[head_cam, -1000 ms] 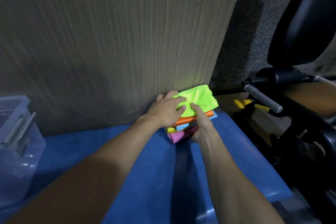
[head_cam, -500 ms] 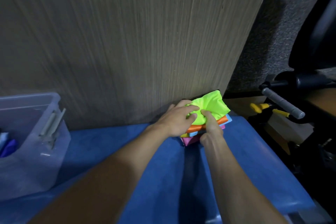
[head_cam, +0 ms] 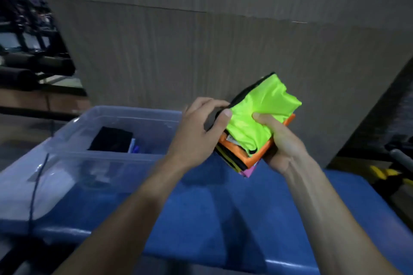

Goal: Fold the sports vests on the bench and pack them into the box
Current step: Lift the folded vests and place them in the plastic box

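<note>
Hands, two, grip one stack of folded shiny sports vests [head_cam: 259, 127], neon green on top, orange, yellow and pink beneath: left hand [head_cam: 199, 131] pinching its nine o'clock edge, right hand [head_cam: 279, 140] cupping beneath. Half a second ago the stack sat on the padded blue desk [head_cam: 223, 219]; now it is lifted, three o'clock of the one clear plastic box [head_cam: 93, 140].

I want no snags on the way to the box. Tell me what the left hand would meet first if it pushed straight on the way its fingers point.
The left hand points up and right, already gripping the stack of folded vests. Beyond the stack stands the wooden panel; depth there is unclear.
</note>
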### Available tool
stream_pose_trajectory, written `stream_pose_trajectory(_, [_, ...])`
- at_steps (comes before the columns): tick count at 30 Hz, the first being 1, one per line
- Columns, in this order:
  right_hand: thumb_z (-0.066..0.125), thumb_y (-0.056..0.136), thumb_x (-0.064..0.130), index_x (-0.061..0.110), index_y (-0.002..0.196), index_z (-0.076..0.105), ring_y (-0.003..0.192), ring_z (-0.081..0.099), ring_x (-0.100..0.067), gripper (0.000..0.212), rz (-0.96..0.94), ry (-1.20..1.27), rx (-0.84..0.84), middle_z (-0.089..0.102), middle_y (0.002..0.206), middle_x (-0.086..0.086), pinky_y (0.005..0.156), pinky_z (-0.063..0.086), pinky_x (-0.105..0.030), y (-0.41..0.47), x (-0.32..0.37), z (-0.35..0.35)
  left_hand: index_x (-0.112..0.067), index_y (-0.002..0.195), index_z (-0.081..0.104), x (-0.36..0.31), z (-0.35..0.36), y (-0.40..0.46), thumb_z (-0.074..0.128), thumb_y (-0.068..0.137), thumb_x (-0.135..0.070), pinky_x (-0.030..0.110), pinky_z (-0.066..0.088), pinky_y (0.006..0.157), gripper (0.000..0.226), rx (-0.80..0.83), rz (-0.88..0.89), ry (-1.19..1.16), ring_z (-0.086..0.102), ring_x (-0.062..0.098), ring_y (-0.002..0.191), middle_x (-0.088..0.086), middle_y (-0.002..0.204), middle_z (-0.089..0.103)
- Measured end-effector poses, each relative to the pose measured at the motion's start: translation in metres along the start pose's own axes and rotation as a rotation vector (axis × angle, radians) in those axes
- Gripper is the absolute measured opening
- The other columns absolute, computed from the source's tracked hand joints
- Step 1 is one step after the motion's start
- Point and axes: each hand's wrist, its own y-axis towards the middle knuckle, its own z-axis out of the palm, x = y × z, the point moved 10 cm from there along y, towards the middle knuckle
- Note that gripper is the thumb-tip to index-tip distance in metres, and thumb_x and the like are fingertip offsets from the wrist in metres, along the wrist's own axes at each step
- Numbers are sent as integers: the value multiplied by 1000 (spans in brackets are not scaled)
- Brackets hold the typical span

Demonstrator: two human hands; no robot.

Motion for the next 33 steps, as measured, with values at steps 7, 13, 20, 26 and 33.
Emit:
stream_pose_trajectory(7, [70, 86, 6, 7, 123, 69, 109, 72, -28, 37, 52, -158, 302, 74, 116, -13, 91, 59, -41, 21, -27, 200, -23, 114, 65, 63, -168, -19, 37, 109, -31, 16, 44, 88, 29, -282, -100, -219, 59, -2, 100, -11, 104, 69])
stream_pose_trajectory(13, [75, 84, 7, 5, 129, 67, 107, 72, -28, 46, 189, -381, 354, 75, 115, -14, 85, 61, -42, 75, -105, 261, -17, 107, 64, 159, -223, -63, 42, 103, -34, 44, 51, 83, 28, -251, -247, 317, 63, 19, 91, 0, 97, 67])
stream_pose_trajectory(20, [73, 82, 7, 7, 129, 66, 115, 69, -29, 47, 344, -561, 418, 73, 121, -13, 95, 57, -42, 106, -169, 244, -24, 120, 62, 193, -207, -67, 38, 86, -15, 44, 54, 84, 43, -53, -282, 372, 64, 18, 104, -6, 113, 68])
stream_pose_trajectory(26, [76, 77, 14, 8, 126, 68, 115, 69, -28, 50, 472, -662, 455, 72, 122, -13, 96, 56, -40, 116, -205, 219, -25, 131, 61, 202, -201, -57, 35, 94, -22, 43, 52, 93, 46, -35, -306, 323, 61, 16, 114, -7, 122, 67])
stream_pose_trajectory(33, [83, 75, 14, 9, 128, 68, 117, 67, -32, 55, 573, -800, 460, 72, 123, -15, 107, 49, -49, 131, -238, 212, -34, 131, 58, 212, -180, -59, 37, 106, -30, 40, 51, 77, 34, 213, -419, 554, 56, 16, 84, -9, 93, 63])
